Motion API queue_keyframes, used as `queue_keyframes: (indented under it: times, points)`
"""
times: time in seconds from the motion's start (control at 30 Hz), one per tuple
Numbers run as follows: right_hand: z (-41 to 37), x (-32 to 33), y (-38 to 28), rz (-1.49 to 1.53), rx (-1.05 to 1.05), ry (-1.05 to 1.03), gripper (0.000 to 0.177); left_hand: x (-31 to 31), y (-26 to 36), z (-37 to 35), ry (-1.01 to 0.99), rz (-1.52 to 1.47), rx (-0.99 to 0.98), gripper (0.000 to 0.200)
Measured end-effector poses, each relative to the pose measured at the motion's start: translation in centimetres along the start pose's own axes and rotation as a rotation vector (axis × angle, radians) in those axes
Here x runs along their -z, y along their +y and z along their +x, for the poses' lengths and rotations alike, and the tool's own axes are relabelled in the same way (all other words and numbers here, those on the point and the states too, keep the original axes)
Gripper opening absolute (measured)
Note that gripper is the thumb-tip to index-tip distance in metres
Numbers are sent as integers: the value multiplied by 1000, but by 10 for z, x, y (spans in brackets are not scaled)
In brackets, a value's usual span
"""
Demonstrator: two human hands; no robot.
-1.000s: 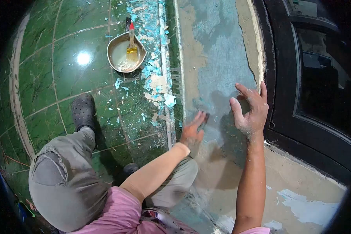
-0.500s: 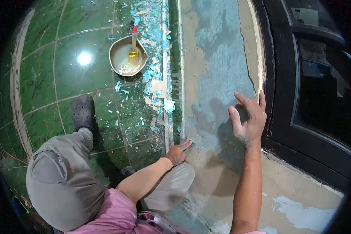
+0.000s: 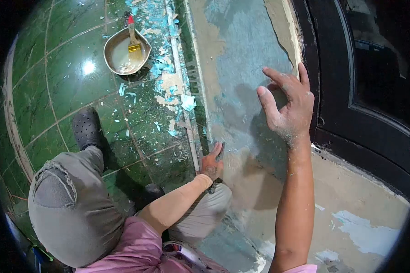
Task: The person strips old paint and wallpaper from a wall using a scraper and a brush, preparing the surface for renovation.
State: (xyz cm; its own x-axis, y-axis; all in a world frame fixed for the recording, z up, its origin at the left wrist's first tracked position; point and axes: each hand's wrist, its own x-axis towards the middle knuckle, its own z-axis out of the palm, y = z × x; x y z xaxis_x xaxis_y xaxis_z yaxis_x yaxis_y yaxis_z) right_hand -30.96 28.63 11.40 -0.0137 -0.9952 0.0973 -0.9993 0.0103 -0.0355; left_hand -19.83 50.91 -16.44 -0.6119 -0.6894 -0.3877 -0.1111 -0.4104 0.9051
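Your right grip (image 3: 288,101) half-open, empty, over patchy blue-grey surface (image 3: 248,52), your left grip (image 3: 214,161) straight-fingered, can't tell its hold, brittle blue flakes (image 3: 157,68) on glossy green tile (image 3: 82,88)

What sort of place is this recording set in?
Probably a home or similar building under renovation; whether indoors or on a porch, I can't tell. The patchy, partly bare wall, flakes strewn over green tiles, and a brush in a pan suggest it.
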Motion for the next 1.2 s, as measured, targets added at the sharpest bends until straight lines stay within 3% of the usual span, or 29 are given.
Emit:
queue_keyframes:
  times: [0.17,0.27,0.37,0.47,0.57,0.7,0.77,0.97,1.07,1.17,1.2]
  points:
    - [-2,-3,3,22,-4,27,31,-12,-1,2,97,-37,20,64]
    - [-1,-2,1,11,-2,22,29,1,26,7,2,3,274,62]
    - [-1,0,0,4,-9,17,28,-10,9,9,86,118,179,62]
    - [0,-2,1,13,-8,22,30,3,22,14,-51,-62,341,69]
    - [-1,-3,2,23,-14,25,30,2,35,17,7,-21,383,65]
    - [0,-1,-1,29,-28,19,30,-22,5,24,33,-271,532,53]
    - [0,-1,-2,35,-36,17,30,5,52,30,-40,-339,667,45]
    - [3,1,-6,42,-47,1,29,4,21,54,-71,-746,889,42]
    - [5,0,-7,50,-50,6,29,17,53,59,-140,-176,738,43]
    - [6,-1,-5,49,-25,35,29,30,24,83,54,85,406,49]
    - [4,-2,-5,56,-13,40,29,33,23,80,65,70,396,52]
